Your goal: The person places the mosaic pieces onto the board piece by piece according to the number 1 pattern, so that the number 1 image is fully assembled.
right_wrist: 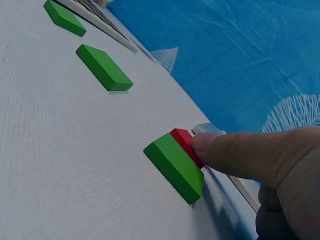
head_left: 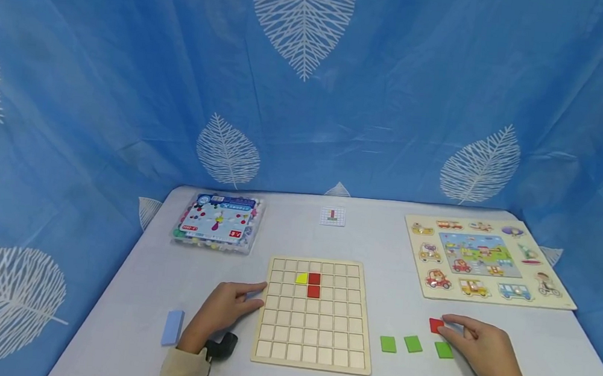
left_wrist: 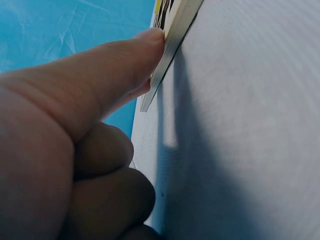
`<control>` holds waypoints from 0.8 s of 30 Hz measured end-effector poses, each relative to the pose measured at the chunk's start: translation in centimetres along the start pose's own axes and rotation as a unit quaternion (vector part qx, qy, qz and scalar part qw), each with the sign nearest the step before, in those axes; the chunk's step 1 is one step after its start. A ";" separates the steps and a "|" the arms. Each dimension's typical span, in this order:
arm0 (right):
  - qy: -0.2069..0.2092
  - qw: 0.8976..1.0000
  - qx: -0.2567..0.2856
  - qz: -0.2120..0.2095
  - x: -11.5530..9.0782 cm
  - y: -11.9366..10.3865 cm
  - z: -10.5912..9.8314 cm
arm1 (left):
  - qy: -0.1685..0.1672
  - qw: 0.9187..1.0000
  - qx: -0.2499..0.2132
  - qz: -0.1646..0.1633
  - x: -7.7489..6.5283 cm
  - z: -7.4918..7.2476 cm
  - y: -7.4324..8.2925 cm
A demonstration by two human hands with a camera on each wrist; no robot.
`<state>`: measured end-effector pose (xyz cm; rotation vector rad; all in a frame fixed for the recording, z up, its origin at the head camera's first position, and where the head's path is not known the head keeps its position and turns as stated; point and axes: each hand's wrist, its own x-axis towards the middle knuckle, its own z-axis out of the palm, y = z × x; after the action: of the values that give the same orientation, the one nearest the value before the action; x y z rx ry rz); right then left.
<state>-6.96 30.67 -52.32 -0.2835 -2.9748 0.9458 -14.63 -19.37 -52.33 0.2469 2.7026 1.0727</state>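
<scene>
My right hand (head_left: 482, 344) pinches a red square tile (head_left: 435, 325) between thumb and forefinger, to the right of the board. Just in front of it lies a green tile (head_left: 444, 350); in the right wrist view the red tile (right_wrist: 186, 146) shows right behind the green one (right_wrist: 176, 167). My left hand (head_left: 224, 308) touches the left edge of a wooden grid board (head_left: 312, 361) with straight thumb and forefinger, and its other fingers are folded in the left wrist view. A yellow tile (head_left: 301, 278) and two red tiles (head_left: 314, 285) sit in the board's upper cells.
Two more green tiles (head_left: 388, 344) lie between board and right hand. A small pattern card (head_left: 332, 216) is behind the board. At the back left stands a clear box of beads (head_left: 216, 222), at the right a picture puzzle (head_left: 491, 261). A blue block (head_left: 172, 327) lies at the left.
</scene>
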 end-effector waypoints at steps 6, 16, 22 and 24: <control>-0.010 1.000 0.007 0.008 0.0 -0.1 -0.2 | -0.001 1.000 -0.004 -0.005 0.0 -0.1 0.1; -0.022 1.000 0.010 0.006 -0.1 -0.1 -0.2 | 0.002 1.000 -0.004 0.002 -0.1 0.0 0.0; -0.029 1.000 0.003 0.006 0.0 0.1 -0.1 | 0.001 1.000 -0.006 0.003 -0.1 0.0 0.0; -0.029 1.000 0.003 0.006 0.0 0.1 0.0 | 0.001 1.000 -0.007 0.004 -0.1 0.0 0.0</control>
<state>-6.93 30.79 -52.37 -0.2789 -3.0252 0.9793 -14.57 -19.37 -52.30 0.2553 2.6979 1.0935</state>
